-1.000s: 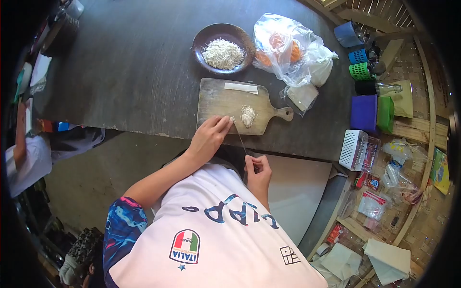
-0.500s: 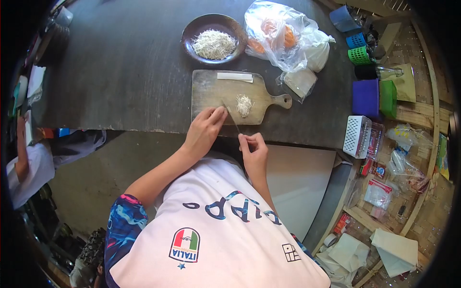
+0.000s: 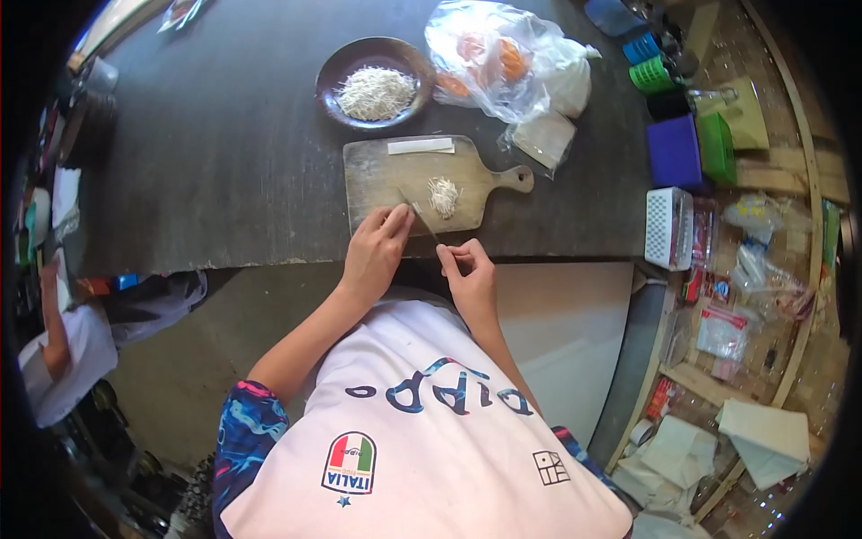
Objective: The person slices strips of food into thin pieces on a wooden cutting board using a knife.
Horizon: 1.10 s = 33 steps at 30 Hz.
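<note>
A white printed shirt [image 3: 422, 431] fills the bottom centre of the frame. Above it, just right of centre, the right hand [image 3: 473, 280] grips the near end of a thin knife [image 3: 426, 226] between thumb and fingers. The knife slants toward the upper left, its blade over the lower edge of a wooden cutting board [image 3: 373, 171]. The left hand [image 3: 373, 251], at frame centre, has its fingertips closed on a small white piece [image 3: 416, 207] beside the blade.

On the board, a pile of white shreds [image 3: 443, 198] lies right of the blade; a flat white strip [image 3: 420, 145] lies along the upper edge. The board handle points right. All rest on a dark table [image 3: 206, 153]. Beyond the board, at upper centre, a dark round bowl [image 3: 329, 81] contains a heap of similar shreds [image 3: 377, 92]. To its right lies a clear plastic bag [image 3: 494, 67] with orange contents.
</note>
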### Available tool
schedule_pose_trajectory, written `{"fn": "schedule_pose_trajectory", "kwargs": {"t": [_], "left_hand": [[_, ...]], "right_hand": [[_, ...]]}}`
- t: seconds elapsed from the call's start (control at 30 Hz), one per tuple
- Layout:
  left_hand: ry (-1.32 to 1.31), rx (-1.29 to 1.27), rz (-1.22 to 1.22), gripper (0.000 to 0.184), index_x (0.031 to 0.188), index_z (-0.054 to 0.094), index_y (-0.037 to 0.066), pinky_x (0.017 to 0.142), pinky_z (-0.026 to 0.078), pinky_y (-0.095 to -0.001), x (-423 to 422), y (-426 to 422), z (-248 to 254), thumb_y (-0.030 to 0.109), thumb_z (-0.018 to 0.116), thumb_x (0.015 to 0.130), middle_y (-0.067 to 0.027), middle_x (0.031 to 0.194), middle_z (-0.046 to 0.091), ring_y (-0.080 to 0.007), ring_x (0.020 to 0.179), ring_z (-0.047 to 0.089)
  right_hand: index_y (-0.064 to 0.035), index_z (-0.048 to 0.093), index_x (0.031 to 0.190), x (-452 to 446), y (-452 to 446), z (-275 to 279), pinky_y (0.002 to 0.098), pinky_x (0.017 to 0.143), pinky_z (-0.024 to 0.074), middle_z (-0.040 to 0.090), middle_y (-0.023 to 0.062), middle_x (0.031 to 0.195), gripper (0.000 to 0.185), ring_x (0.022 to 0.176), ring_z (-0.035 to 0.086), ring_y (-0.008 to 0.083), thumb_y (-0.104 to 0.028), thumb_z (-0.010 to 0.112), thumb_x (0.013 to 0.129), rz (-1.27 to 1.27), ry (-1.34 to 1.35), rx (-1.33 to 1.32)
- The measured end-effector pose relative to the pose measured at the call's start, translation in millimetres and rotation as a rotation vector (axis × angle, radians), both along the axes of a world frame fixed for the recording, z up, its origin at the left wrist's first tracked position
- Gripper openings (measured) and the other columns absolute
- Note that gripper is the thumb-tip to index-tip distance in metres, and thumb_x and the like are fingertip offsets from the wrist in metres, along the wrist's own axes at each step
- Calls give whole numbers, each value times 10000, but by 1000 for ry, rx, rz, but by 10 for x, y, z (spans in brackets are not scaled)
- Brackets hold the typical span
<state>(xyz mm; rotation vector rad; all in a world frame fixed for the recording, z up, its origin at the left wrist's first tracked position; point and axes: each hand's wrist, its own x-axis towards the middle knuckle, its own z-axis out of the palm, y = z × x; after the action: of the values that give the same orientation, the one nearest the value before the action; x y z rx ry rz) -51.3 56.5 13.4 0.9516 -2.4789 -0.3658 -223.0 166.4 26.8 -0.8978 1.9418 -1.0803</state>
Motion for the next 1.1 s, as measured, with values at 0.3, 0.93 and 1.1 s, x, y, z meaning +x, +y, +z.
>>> {"fn": "schedule_pose_trajectory", "kwargs": {"t": [0.3, 0.93, 1.1], "left_hand": [[55, 9, 8, 420, 1284, 736, -50, 999, 576, -407, -24, -23, 15, 15, 757, 870, -105, 1307, 682, -295, 1157, 664], [41, -13, -2, 321, 1224, 775, -22, 940, 592, -454, -52, -57, 66, -28, 753, 904, -110, 1246, 716, -339, 1112, 686], [25, -4, -6, 352, 1271, 750, -27, 974, 570, -450, -31, -41, 15, 2, 736, 921, -103, 1280, 696, -330, 1135, 673]], "right_hand": [[-37, 707, 988, -18, 257, 165, 412, 763, 587, 803, 121, 896, 359, 846, 795, 284, -373, 831, 1016, -61, 129, 59], [-71, 683, 985, 98, 139, 84, 461, 755, 596, 816, 120, 927, 377, 905, 805, 354, -427, 805, 1013, -80, 174, 21], [-76, 679, 988, 97, 67, 69, 468, 761, 600, 818, 112, 933, 373, 923, 806, 360, -426, 806, 1013, -84, 134, -16]]}}
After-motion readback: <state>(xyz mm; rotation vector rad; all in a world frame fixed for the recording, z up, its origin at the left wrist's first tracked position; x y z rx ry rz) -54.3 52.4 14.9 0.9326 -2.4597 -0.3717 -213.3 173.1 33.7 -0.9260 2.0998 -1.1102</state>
